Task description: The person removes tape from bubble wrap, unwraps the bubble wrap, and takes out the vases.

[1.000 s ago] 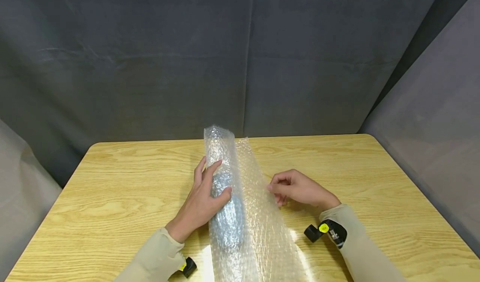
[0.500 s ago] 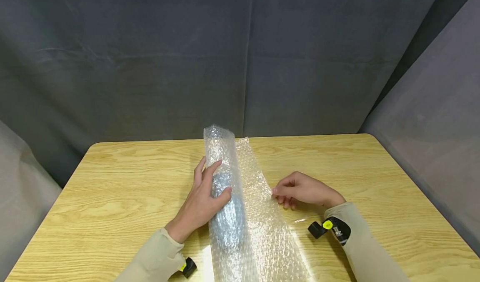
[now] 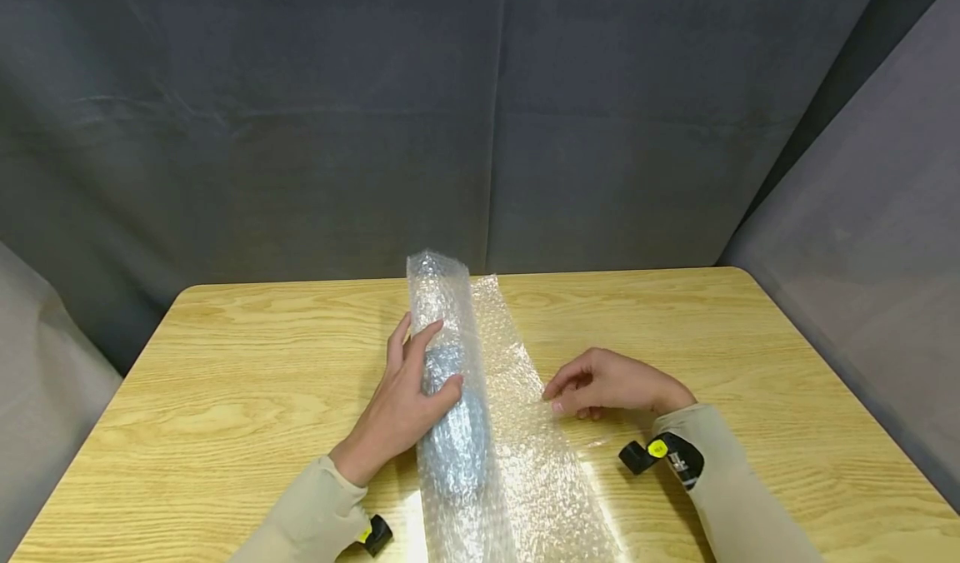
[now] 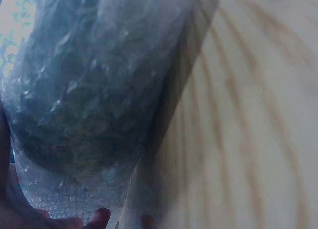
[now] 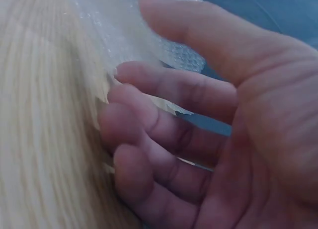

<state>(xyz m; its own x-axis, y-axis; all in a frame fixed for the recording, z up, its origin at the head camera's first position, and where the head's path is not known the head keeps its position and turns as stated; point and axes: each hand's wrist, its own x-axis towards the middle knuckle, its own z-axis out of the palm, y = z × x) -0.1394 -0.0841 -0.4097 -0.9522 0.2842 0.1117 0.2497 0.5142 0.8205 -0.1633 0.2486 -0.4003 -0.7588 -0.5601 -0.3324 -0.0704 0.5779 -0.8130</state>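
A long sheet of bubble wrap [image 3: 525,455] lies on the table, its left part rolled round a bluish object [image 3: 455,442] whose kind the wrap hides. My left hand [image 3: 401,401] holds this roll from the left, the thumb on top and the fingers spread over its side. In the left wrist view, fingertips [image 4: 101,217] show below the rounded end of the wrapped object. At the loose sheet's right edge is my right hand [image 3: 603,382]. The right wrist view shows its thumb apart from the loosely bent fingers, with the wrap beyond them.
The wooden table [image 3: 247,371] has its far edge just behind the wrap's end. Grey cloth [image 3: 300,130] hangs behind and at both sides. Each sleeve carries a black wrist camera, the right one [image 3: 637,456] close above the table.
My right hand has shifted slightly right and nearer along the wrap's edge, and its thumb and forefinger have parted. The loose sheet lies a little flatter. My left hand stays in place.
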